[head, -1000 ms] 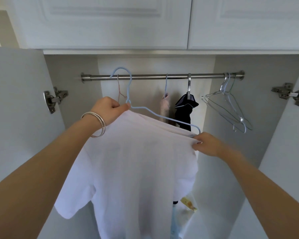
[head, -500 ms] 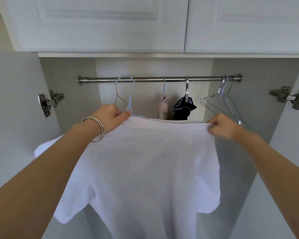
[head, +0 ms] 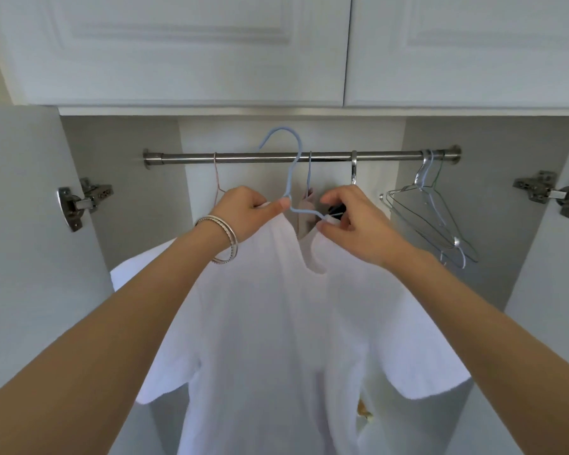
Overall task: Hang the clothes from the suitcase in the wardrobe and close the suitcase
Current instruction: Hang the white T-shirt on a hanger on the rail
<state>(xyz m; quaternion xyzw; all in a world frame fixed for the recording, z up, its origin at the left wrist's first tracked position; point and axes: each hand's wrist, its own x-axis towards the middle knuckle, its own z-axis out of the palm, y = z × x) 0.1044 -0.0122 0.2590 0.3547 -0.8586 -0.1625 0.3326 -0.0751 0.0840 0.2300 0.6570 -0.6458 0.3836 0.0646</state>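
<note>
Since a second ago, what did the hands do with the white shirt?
The right hand left the shirt's shoulder and now pinches the collar of the white T-shirt by the light blue wire hanger. The left hand still grips the hanger. The steel rod is unchanged.

— What is the white T-shirt [head: 276, 323] looking like?
— Soft matt cloth, faintly fuzzy. The blue hanger [head: 291, 178] is showing a smooth, dull coating.
— And the rail [head: 293, 156]?
— Brushed metal, giving off a satin sheen. The empty hangers [head: 431, 211] are looking like thin bare wire, shiny. The hinges [head: 83, 201] are gleaming as polished metal.
— The doors [head: 30, 241]?
— Smooth painted panels, matt white. The bracelets [head: 225, 234] are glinting like silvery metal.
</note>
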